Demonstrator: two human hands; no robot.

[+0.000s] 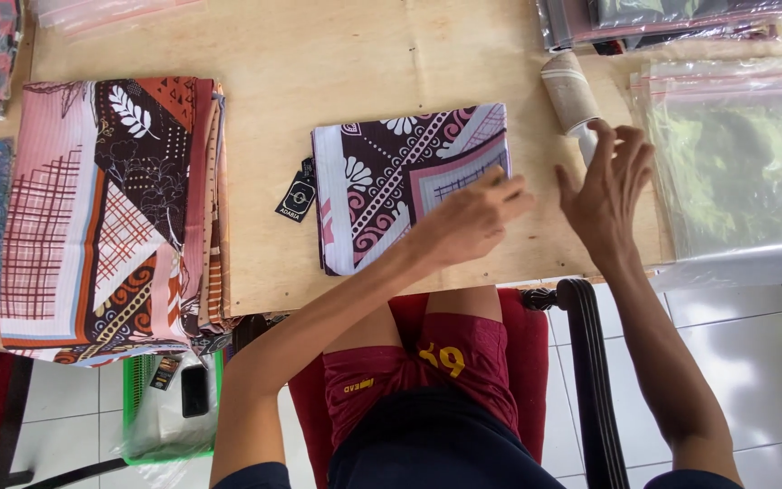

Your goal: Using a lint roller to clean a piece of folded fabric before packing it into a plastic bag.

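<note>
Resting on the wooden table (337, 54), near its front edge: folded maroon-and-white patterned cloth (400, 181) with a black hang tag (299, 196) | left hand (471, 217) loosely curled, fingers touching the cloth's right edge, grasping nothing | right hand (610, 186) spread, empty, just beside a lint roller (570, 91) | clear plastic bags (735, 163) right | stacked patterned cloths (110, 208) left

Wooden table (364, 54) with folded cloths (409, 181)

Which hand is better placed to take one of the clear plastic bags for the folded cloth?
Probably the right hand: it hovers open beside the stack of clear plastic zip bags, near the lint roller. The left hand lies on the folded maroon patterned cloth.
</note>
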